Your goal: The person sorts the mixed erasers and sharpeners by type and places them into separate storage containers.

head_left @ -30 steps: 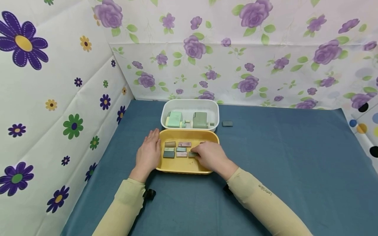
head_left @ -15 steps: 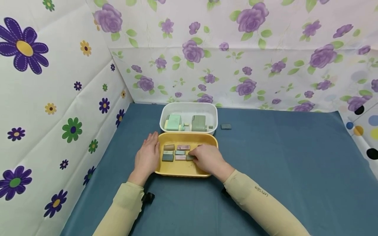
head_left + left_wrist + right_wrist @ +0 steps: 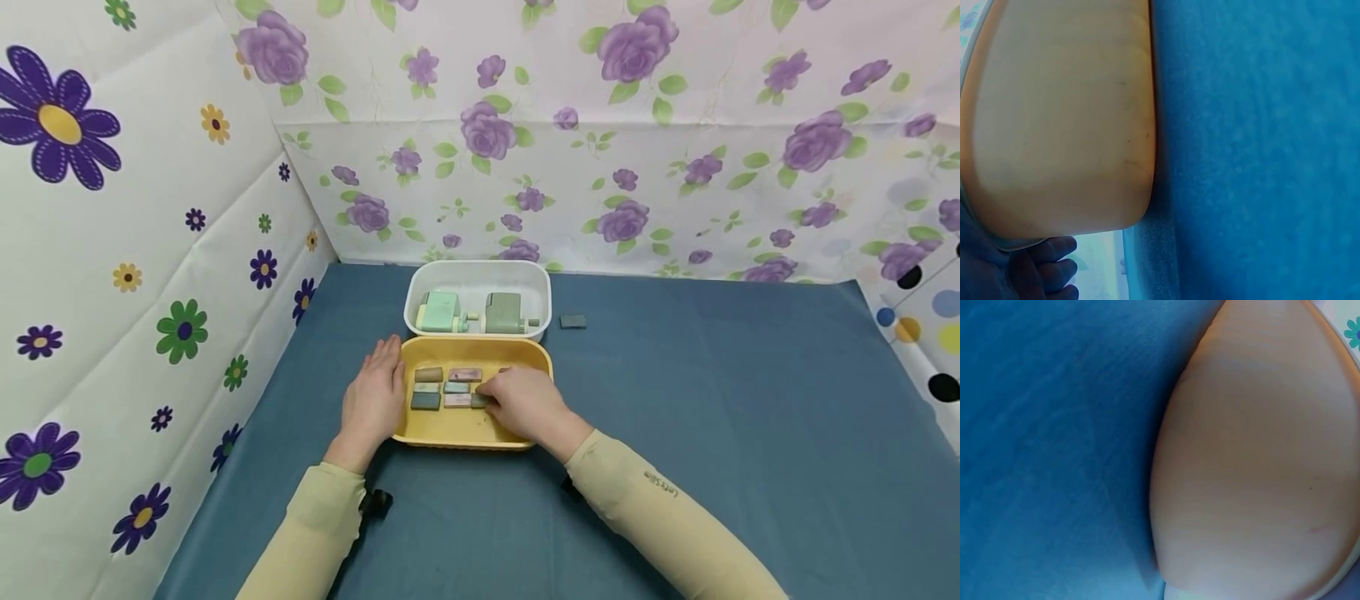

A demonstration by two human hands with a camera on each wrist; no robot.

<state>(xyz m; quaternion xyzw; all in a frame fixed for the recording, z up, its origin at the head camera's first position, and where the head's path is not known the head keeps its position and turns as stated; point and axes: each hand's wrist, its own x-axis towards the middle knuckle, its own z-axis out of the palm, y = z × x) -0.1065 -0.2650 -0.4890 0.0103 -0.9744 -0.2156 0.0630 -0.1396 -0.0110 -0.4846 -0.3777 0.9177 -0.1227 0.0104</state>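
In the head view, a yellow tray (image 3: 472, 435) holds several small eraser-like blocks laid out in short rows. My right hand (image 3: 528, 404) reaches in over its right side, with thumb and fingertips pinching a grey-green eraser (image 3: 477, 401). That eraser lies right beside a pale pink eraser (image 3: 457, 401) in the front row; the hand covers part of it. Against the left end of the tray rests my left hand (image 3: 372, 392), fingers extended along the rim. Both wrist views mostly show the tray's outer wall (image 3: 1066, 125); left fingers (image 3: 1057, 273) appear at its end.
Behind the yellow tray stands a white tray (image 3: 480, 275) with a mint-green boxy sharpener-like thing (image 3: 441, 311) and a grey-green one (image 3: 503, 312). A dark flat block (image 3: 572, 322) lies on the blue cloth to its right. Flowered sheets (image 3: 450, 200) hang behind and at left.
The grey-green eraser has slid left with my right hand, up against the pale pink one. My left hand stays at the tray's left end. The head view has shifted slightly.
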